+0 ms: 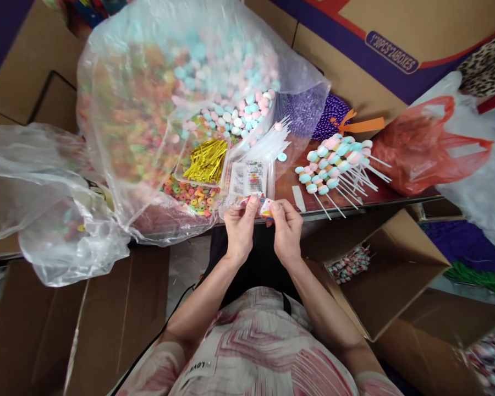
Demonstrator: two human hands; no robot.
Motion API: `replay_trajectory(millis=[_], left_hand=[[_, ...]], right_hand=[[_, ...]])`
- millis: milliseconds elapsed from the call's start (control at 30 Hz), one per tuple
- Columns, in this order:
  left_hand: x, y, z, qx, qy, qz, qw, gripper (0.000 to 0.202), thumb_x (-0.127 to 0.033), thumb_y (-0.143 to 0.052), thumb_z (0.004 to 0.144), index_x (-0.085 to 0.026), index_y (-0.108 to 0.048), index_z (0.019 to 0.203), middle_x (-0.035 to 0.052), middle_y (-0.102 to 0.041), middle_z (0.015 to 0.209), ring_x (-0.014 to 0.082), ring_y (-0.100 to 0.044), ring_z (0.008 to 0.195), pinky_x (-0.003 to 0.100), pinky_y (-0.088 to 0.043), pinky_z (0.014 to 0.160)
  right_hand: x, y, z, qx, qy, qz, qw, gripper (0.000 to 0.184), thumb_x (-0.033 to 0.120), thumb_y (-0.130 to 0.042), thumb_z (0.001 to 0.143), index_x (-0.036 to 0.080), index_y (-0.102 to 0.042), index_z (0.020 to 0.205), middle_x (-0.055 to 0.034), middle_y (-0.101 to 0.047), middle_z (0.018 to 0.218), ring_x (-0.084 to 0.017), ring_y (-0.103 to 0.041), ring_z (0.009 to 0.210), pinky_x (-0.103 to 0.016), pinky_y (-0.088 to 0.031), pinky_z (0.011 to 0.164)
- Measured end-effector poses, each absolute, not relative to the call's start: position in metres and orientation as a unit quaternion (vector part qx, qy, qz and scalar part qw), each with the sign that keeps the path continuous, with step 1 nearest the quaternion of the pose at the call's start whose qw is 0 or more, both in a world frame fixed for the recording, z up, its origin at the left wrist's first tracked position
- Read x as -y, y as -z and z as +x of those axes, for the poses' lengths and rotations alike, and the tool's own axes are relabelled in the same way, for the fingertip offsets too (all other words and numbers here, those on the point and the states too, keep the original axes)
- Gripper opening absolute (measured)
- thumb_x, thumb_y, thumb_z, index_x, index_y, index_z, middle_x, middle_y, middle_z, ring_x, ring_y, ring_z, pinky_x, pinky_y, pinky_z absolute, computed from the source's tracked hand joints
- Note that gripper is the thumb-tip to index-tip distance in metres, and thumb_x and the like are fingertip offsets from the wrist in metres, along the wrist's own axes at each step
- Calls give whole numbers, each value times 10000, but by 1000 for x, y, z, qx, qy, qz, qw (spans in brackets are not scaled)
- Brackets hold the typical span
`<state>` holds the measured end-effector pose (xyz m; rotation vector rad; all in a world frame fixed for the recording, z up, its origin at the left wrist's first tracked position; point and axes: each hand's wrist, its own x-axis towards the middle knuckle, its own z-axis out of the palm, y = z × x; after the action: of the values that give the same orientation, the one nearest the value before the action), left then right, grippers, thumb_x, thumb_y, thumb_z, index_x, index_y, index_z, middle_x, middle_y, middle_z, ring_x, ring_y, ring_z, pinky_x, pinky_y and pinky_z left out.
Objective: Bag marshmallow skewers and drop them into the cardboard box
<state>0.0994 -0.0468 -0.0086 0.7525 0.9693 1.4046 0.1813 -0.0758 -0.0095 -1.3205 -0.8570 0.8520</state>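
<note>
A small printed plastic wrapper [266,207], white with red, yellow and blue, is stretched between my two hands at the table's front edge. My left hand [241,226] pinches one end between thumb and fingers. The other end is pinched by my right hand [287,227]. Whether anything is inside the wrapper, I cannot tell. Just beyond my hands lies a clear plastic tray [271,176] with printed packets [247,177] in it. White sticks [274,140] rest above that tray. Gold twist ties [208,161] fill another clear container to the left.
A big clear bag [119,71] of pastel candies and ring-shaped pieces covers the table's left side. Finished-looking candy sticks [334,159] are piled at right, near a red plastic bag [429,146] and purple beads [332,113]. Open cardboard boxes [400,275] stand below right.
</note>
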Motion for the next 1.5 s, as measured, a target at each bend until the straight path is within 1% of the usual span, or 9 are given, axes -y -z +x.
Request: replay_trajectory(millis=[167,433,633,800,900,1000,1133,1267,1500], left_hand=[[50,11,97,-405,-584,322,626,387,-546,-869,750,-179,-754,712,-21,-682,707,83,-598,675,223,-526,719],[42,9,94,-398,-598,210,663,352,-395,-981,608,-195,-704,691,-45,-718,740,73,-650,680,208,-544,691],[44,10,104,-427,-603,250,626,366,-476,-942,663,-191,-726,740,-29,-701,709,87,-638,677,211,-516,661],[37,7,106,-417,-588,220,657,382,-449,-953,645,-180,-687,700,-37,-667,689,57,-562,577,196,-481,579],[32,5,107,-421,-592,229,648,347,-412,-937,676,-175,-687,716,-33,-659,683,63,-571,593,194,-474,585],[29,5,106,-430,-618,257,606,355,-443,-894,737,-181,-654,711,-35,-632,672,75,-582,632,198,-486,634],[22,9,98,-433,-634,286,573,368,-475,-858,782,-184,-638,732,-39,-606,682,76,-551,635,208,-478,664],[18,14,94,-434,-629,275,583,397,-493,-870,766,-177,-637,711,-39,-588,669,73,-511,609,213,-458,636],[21,17,93,-429,-627,233,607,375,-509,-897,724,-189,-718,801,-7,-682,773,92,-583,677,213,-498,669]], right_hand=[[78,3,188,372,-358,-606,606,378,527,-701,888,212,-579,718,38,-561,635,-112,-509,606,-242,-447,567],[78,15,201,377,-338,-615,605,352,497,-674,907,208,-592,722,37,-574,629,-101,-497,577,-237,-411,536],[71,24,205,270,-397,-569,667,326,468,-798,802,205,-606,777,68,-540,611,-70,-414,502,-218,-358,475],[71,25,214,311,-379,-584,647,361,485,-761,865,201,-601,711,56,-527,616,-83,-446,545,-222,-363,496],[71,24,222,369,-345,-611,609,432,518,-661,942,209,-552,660,46,-505,608,-109,-475,575,-250,-396,539],[68,24,243,447,-206,-680,544,389,470,-573,1001,217,-576,706,8,-587,670,-156,-541,657,-307,-453,670],[66,33,284,501,35,-795,341,161,330,-593,976,197,-665,919,-108,-696,934,-254,-589,887,-380,-428,834],[65,44,305,507,82,-843,157,163,244,-561,978,150,-689,1011,-159,-699,974,-289,-588,910,-376,-384,791],[55,22,302,538,74,-821,173,309,284,-457,1046,178,-744,1007,-124,-718,983,-223,-594,806,-318,-321,653]])
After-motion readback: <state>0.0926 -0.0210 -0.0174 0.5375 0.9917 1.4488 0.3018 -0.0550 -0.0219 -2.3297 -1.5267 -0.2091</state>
